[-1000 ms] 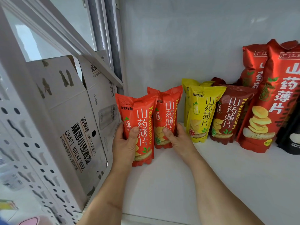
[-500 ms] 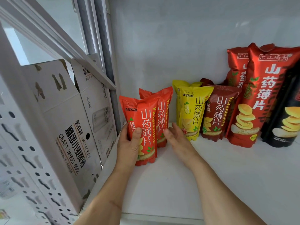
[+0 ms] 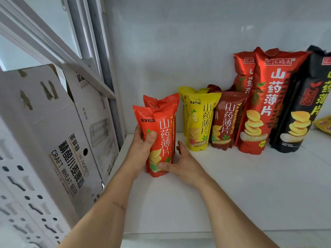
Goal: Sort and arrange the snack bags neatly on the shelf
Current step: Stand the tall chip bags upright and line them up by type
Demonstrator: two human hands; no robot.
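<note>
Left hand [image 3: 141, 151] gripped the front small orange-red foil snack bag [image 3: 157, 140] from its left side, thumb curled across the bag's front, other fingers hidden behind it. Bag stood upright near the left end of the white shelf [image 3: 232, 185], base on the shelf surface. Right hand [image 3: 182, 161] sat at the bag's lower right, thumb pressed on the bottom front of the bag, remaining fingers loosely curled round its right edge toward the back; exact contact of those fingers could not be told.

A second orange-red snack bag [image 3: 166, 102] stood directly behind the first, only its top and right edge showing, touching the front one.

To the right, apart from the orange pair: two small yellow snack bags [image 3: 200, 122], one behind the other, upright. Just beside them a small dark-red snack bag [image 3: 225, 120], touching the yellow front bag, with another of the same colour partly seen behind. Next, two tall red snack bags [image 3: 268, 97], front one overlapping the rear. Then a tall black snack bag [image 3: 304, 104] leaning against the red one. A yellow packet [image 3: 324, 124] lay at the far right edge, mostly cut off.

White cardboard beer cartons [image 3: 59, 133] stood left of the shelf, beyond a white perforated panel [image 3: 23, 203].
</note>
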